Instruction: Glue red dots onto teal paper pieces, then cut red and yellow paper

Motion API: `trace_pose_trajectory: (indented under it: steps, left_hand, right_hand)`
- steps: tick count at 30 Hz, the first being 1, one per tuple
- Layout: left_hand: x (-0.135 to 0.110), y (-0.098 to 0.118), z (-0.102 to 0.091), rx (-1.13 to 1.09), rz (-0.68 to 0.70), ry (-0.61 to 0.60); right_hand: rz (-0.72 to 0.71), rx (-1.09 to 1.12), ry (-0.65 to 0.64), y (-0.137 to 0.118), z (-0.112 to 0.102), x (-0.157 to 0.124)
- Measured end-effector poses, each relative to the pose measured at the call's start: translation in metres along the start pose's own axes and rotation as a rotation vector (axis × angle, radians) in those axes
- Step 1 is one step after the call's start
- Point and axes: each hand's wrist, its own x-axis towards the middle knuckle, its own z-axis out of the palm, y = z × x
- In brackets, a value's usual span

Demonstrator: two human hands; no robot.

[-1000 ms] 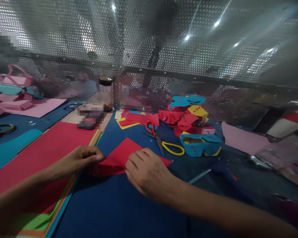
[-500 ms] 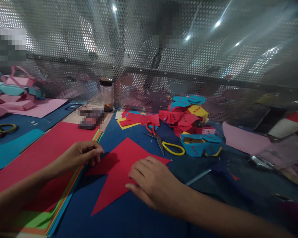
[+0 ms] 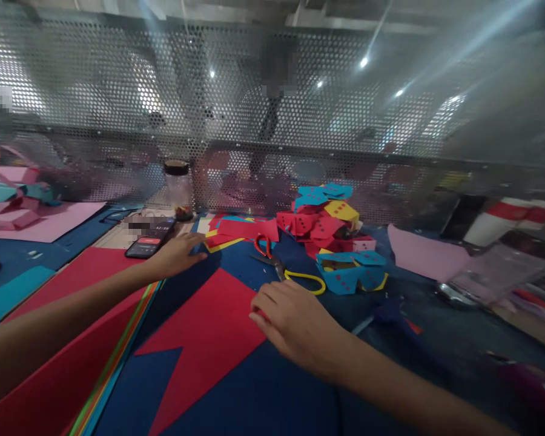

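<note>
An unfolded red paper sheet (image 3: 209, 327) lies flat on the blue table (image 3: 254, 399). My right hand (image 3: 290, 321) rests on the sheet's right corner, fingers curled loosely, with nothing visibly in them. My left hand (image 3: 177, 254) is stretched forward past the sheet, fingers out and flat, holding nothing. It lies just right of a black phone (image 3: 149, 239) and near loose paper pieces (image 3: 236, 230). Scissors (image 3: 281, 269) with a red and a yellow handle lie just beyond my right hand.
A stack of coloured sheets (image 3: 68, 357), red on top, lies at left. A pile of dotted red, blue and yellow paper shapes (image 3: 333, 233) sits at the back, a jar (image 3: 177, 188) stands against the perforated metal screen (image 3: 272, 121), and pink paper (image 3: 424, 257) lies at right.
The folded red paper has been opened out flat. My left hand let go of it and reached forward toward the phone. My right hand stayed on the sheet's right corner.
</note>
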Motion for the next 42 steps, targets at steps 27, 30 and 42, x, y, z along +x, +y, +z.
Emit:
trace_pose_trajectory:
  steps: [27,30,42]
  left_hand:
    - [0.028,0.011,-0.017,-0.177,-0.134,0.435]
    - [0.028,0.01,-0.027,-0.323,-0.199,0.491]
    - [0.0,0.045,-0.056,-1.107,-0.367,0.48]
  right_hand:
    - [0.165,-0.067,0.147,0.048,-0.017,0.007]
    - [0.207,-0.07,0.155,0.055,-0.023,0.007]
    - [0.565,0.484,0.354,0.077,-0.005,0.012]
